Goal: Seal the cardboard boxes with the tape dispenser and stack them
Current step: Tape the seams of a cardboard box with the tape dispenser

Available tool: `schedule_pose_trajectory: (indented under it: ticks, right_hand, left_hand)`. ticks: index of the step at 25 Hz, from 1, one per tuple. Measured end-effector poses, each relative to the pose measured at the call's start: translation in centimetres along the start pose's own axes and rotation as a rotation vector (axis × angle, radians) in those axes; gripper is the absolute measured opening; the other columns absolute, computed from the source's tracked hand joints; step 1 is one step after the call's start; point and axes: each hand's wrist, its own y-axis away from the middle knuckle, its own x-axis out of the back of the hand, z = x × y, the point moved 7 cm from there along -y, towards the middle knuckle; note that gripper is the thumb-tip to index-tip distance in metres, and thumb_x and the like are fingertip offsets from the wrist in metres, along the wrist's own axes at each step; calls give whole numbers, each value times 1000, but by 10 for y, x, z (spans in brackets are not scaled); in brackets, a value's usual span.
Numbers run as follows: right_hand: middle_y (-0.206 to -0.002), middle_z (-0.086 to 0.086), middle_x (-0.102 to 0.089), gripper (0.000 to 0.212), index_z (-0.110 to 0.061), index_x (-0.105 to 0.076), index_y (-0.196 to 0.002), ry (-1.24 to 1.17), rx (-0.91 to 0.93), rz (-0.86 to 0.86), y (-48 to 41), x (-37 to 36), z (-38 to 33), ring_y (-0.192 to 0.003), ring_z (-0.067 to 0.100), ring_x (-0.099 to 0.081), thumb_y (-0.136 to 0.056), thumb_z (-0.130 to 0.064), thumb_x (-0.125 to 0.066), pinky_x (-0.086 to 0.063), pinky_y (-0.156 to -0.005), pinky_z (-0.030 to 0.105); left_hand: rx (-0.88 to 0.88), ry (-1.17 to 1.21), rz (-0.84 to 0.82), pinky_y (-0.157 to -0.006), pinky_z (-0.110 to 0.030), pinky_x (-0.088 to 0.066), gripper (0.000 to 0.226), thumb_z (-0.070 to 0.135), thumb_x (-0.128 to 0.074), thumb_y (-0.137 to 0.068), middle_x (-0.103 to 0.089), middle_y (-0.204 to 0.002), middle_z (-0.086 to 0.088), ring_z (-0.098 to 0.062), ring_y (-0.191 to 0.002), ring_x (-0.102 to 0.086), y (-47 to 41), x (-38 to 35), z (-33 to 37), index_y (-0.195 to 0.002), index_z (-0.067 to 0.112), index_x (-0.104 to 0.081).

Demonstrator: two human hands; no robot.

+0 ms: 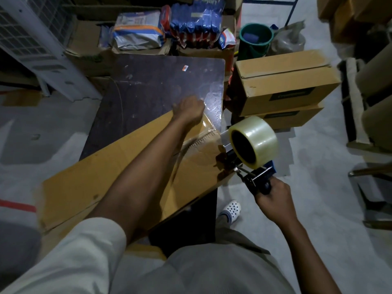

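Observation:
A long brown cardboard box (101, 179) lies slantwise across a dark table (152, 85), with clear tape along its right end. My left hand (188, 110) reaches over the box and its curled fingers press on the far right corner, where the tape wraps over the edge. My right hand (273, 200) grips the black handle of a tape dispenser (252, 145), which carries a roll of clear tape and sits at the box's right end, off the table's edge. Two sealed boxes (284, 81) stand stacked on the floor at the right.
Behind the table are bags of goods (137, 30), blue packets (197, 22) and a green bucket (255, 37). A white grated unit (27, 39) stands at the left. More cartons and a metal frame (354, 102) are at the right. My foot in a white shoe (232, 210) is by the table.

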Motion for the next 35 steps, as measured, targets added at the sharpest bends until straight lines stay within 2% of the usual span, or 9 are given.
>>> schedule_pose_trajectory:
  ticks: [3,8,12,17,20,23,26,30,35]
  right_hand:
    - [-64,-11,-57,35,-30,-52,-72,-33,2,-4,1,0,-5,-58,7,-54,-87,-13,-78,-35,-51,24]
    - [-58,-11,-54,35,-30,-51,-70,-40,16,0,-1,-1,-8,-49,5,-50,-88,-19,-79,-32,-49,20]
    - [-58,-10,-55,28,-26,-55,-74,-80,24,-17,0,-2,-2,-51,0,-54,-90,-23,-77,-32,-48,16]
    - [-63,-7,-57,19,-17,-60,-80,-73,13,-19,-3,-3,1,-53,6,-49,-90,-15,-76,-36,-52,19]
    - [-63,-10,-53,31,-25,-53,-76,-77,3,-20,-1,-3,0,-53,4,-47,-90,-8,-75,-37,-46,14]
    - [-60,-7,-53,29,-24,-53,-73,-75,23,-29,-1,-1,-4,-51,3,-52,-91,-17,-75,-35,-47,15]
    - [-58,1,-52,25,-14,-56,-74,-11,43,-17,0,3,-6,-51,15,-47,-90,-17,-75,-34,-51,30]
    - [-52,-5,-45,29,-16,-55,-69,70,26,20,18,16,5,-49,18,-43,-85,-19,-78,-31,-49,30]
    - [-47,-8,-42,42,-21,-48,-61,32,-60,27,51,27,39,-44,12,-37,-87,-24,-80,-30,-48,29]
  left_hand:
    - [55,-176,26,-110,-56,-25,39,33,-38,-102,-59,-135,-13,-34,-126,-53,1,-9,4,-126,11,-60]
    - [224,-192,-163,-113,-59,-23,45,41,-51,-97,-52,-146,-14,-38,-136,-42,-19,-14,17,-134,17,-60]
    - [-30,-316,-95,-121,-61,7,62,44,-42,-97,-13,-168,-15,-33,-156,0,-3,-20,21,-150,12,-44]
    - [-179,-243,-89,-118,-59,21,94,75,-37,-89,14,-168,-16,-34,-152,26,47,-45,23,-159,14,-25]
    - [-125,-237,-73,-118,-61,18,76,63,-44,-86,9,-169,-15,-36,-152,24,41,-43,24,-149,20,-44]
    - [-51,-242,-49,-118,-64,15,54,47,-44,-89,0,-170,-13,-38,-154,15,31,-34,26,-132,20,-60]
    - [-35,-243,-51,-118,-65,14,54,42,-43,-92,-2,-170,-12,-37,-155,12,25,-33,24,-138,17,-56]
    - [-46,-250,-85,-118,-65,14,61,39,-39,-96,4,-170,-12,-37,-154,15,22,-32,21,-152,16,-40]
    - [-43,-268,-68,-119,-65,12,58,39,-39,-97,2,-170,-12,-37,-155,14,25,-33,24,-149,15,-44]
